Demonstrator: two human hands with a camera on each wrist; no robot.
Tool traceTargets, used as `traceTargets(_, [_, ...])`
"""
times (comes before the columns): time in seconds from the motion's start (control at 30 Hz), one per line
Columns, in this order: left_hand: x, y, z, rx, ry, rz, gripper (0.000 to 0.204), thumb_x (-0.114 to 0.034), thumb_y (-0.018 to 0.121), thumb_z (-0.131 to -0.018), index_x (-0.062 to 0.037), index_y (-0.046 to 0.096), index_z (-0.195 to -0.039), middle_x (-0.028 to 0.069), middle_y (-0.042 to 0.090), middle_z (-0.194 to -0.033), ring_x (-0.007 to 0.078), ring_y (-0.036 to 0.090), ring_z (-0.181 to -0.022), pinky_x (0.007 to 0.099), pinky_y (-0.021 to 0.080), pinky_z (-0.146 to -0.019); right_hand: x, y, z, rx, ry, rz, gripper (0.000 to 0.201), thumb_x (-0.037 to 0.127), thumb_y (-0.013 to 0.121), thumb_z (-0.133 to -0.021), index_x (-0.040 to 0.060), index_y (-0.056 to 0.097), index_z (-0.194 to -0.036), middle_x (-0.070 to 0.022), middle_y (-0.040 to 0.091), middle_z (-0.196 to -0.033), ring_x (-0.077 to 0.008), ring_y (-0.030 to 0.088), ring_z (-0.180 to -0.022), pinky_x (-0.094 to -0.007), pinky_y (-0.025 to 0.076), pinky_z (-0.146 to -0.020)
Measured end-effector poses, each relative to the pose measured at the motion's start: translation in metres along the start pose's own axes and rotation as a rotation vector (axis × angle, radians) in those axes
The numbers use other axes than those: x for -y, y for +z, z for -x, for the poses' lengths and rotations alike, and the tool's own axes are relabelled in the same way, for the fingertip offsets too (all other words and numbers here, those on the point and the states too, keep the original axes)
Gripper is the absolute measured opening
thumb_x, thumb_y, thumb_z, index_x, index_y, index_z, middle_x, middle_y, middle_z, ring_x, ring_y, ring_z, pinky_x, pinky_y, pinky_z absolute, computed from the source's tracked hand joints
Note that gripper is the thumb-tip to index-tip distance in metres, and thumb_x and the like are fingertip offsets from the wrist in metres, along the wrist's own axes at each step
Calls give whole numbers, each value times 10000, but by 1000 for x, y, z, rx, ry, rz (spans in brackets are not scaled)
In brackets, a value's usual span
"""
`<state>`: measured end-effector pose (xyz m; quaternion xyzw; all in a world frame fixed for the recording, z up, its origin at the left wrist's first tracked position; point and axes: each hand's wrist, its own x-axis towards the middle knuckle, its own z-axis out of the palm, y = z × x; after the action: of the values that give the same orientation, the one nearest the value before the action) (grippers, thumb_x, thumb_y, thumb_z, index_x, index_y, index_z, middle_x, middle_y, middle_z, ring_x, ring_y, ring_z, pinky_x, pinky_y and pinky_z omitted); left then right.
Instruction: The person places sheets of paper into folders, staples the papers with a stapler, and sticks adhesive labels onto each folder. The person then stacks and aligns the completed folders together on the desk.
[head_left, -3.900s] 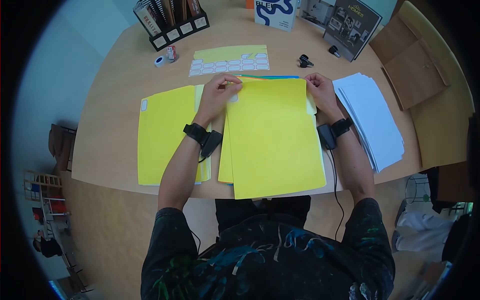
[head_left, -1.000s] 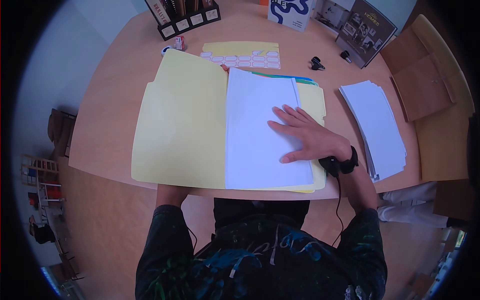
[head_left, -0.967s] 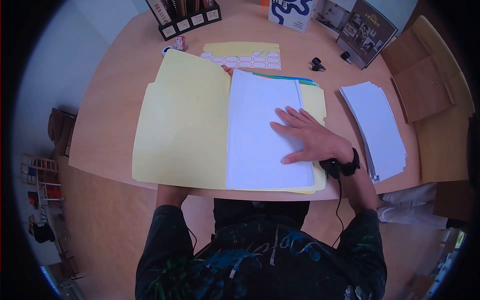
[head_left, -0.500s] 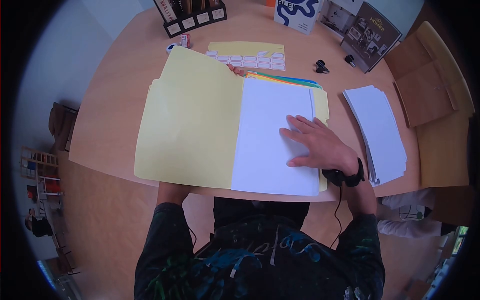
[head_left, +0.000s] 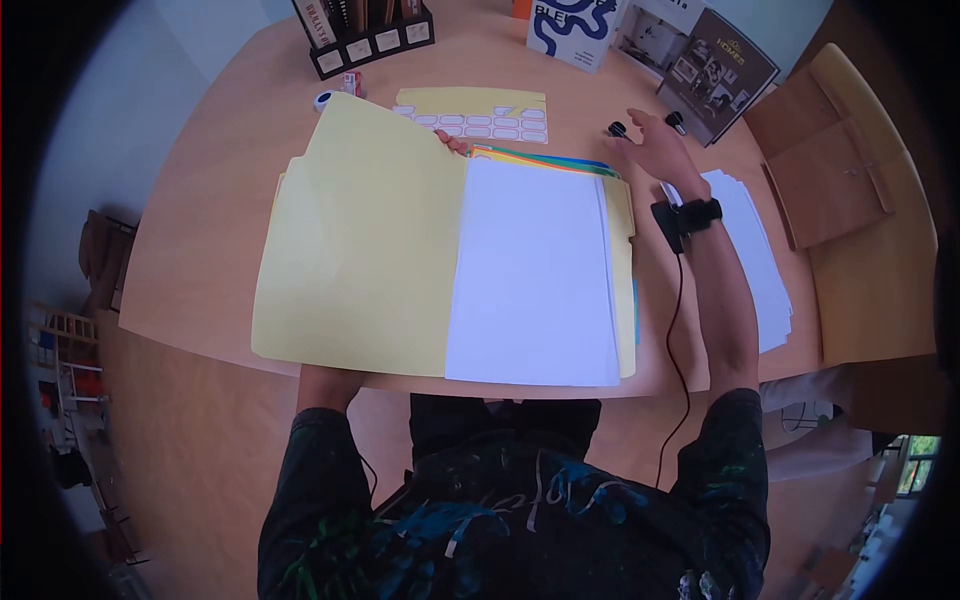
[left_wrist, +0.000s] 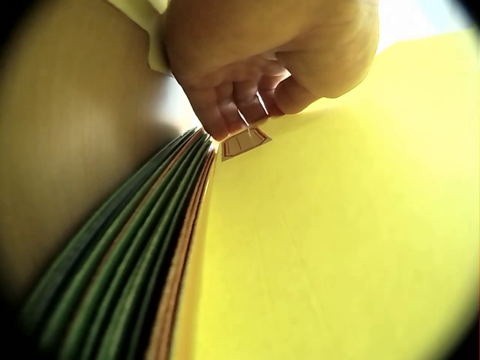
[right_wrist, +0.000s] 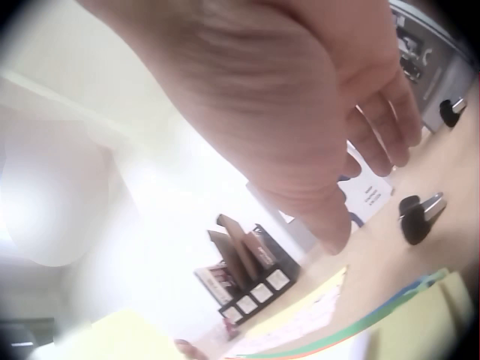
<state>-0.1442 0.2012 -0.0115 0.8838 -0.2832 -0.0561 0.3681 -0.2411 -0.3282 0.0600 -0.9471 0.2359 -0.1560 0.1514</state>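
A light yellow file folder point(head_left: 360, 240) lies spread wide, its cover tilted up on the left. White sheets of paper point(head_left: 530, 270) sit on its right half. My left hand point(head_left: 453, 142) is mostly hidden beneath the cover, with fingertips showing past the top edge near the fold. In the left wrist view its bent fingers hold the folder's top edge, beside a small red-bordered label point(left_wrist: 245, 142). My right hand point(head_left: 655, 150) is over the back right of the table, fingers extended and holding nothing, close to two black binder clips point(right_wrist: 414, 220).
Green, blue and orange folders point(head_left: 560, 162) show under the paper. A white paper stack point(head_left: 750, 260) lies at the right. Behind are a label sheet point(head_left: 470, 115), a tape roll point(head_left: 323, 100), a black file holder point(head_left: 375, 45), standing books point(head_left: 720, 75) and a brown folder point(head_left: 820, 200).
The yellow folder has been opened, uncovering white paper. My right hand has lifted off the paper and moved up and right to the binder clips. My left hand stays behind the cover.
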Motion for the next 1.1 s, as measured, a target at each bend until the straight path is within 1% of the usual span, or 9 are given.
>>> traceTargets(0.07, [0, 0, 0, -14, 9, -25, 283, -117, 698, -902, 16, 645, -1146, 158, 705, -1095, 310, 668, -1004, 403, 536, -857, -12, 20, -22, -156, -67, 97, 608, 381, 763, -851, -3, 632, -1304, -260, 677, -1206, -382, 649, -1142, -423, 513, -973])
traceTargets(0.23, [1, 0, -1, -1, -30, -19, 287, -119, 694, -909, 18, 639, -1155, 162, 701, -1110, 306, 662, -1017, 398, 533, -867, -17, 37, -42, 91, 105, 302, 479, 312, 766, -846, 5, 633, -1189, -213, 699, -1125, -371, 662, -1085, -458, 528, -924])
traceTargets(0.37, [3, 0, -1, 1, -14, 22, 283, -103, 700, -904, 17, 641, -1154, 152, 704, -1107, 290, 663, -1012, 388, 532, -865, -8, 36, -38, 19, 167, 192, 452, 267, 760, -852, 3, 631, -1195, -194, 705, -1125, -370, 664, -1087, -440, 535, -918])
traceTargets(0.47, [-3, 0, -2, -6, -44, 55, 282, -95, 706, -902, 18, 642, -1152, 142, 707, -1097, 277, 665, -1009, 381, 536, -860, 9, 35, -39, -28, 9, -45, 448, 252, 770, -842, -6, 640, -1185, -185, 711, -1100, -338, 678, -1059, -402, 537, -909])
traceTargets(0.53, [-6, -2, -2, 8, -58, 80, 285, -97, 706, -904, 18, 640, -1157, 141, 706, -1103, 273, 664, -1014, 379, 537, -863, 62, 27, -27, 185, -69, -414, 498, 256, 794, -816, -12, 650, -1210, -172, 714, -1090, -292, 682, -1013, -367, 525, -910])
traceTargets(0.67, [-9, -3, -3, 29, -72, 94, 299, -97, 705, -907, 17, 633, -1173, 141, 700, -1127, 264, 661, -1025, 377, 539, -869, 100, 50, -33, 325, -216, -500, 606, 271, 830, -816, -12, 606, -1304, -116, 700, -1072, -212, 654, -984, -330, 519, -914])
traceTargets(0.73, [-13, -4, -3, 27, -69, 89, 306, -98, 707, -906, 16, 631, -1180, 140, 699, -1134, 263, 660, -1030, 377, 539, -872, 119, 53, -30, 348, -292, -310, 593, 257, 848, -798, -21, 634, -1276, -134, 704, -1088, -200, 657, -999, -316, 517, -907])
traceTargets(0.97, [-7, 0, -4, 9, -43, 94, 320, -98, 702, -913, 15, 625, -1202, 140, 694, -1154, 260, 656, -1054, 376, 536, -887, 136, 63, -26, 312, -201, -324, 592, 286, 867, -775, -31, 662, -1230, -133, 721, -1048, -198, 669, -928, -308, 530, -867])
traceTargets(1.1, [-2, 1, -3, 14, -114, 127, 327, -97, 702, -912, 15, 621, -1208, 141, 690, -1171, 260, 653, -1067, 377, 534, -895, 95, 47, -36, 6, -91, -342, 551, 283, 854, -781, -51, 676, -1181, -172, 730, -1049, -234, 698, -942, -331, 543, -869])
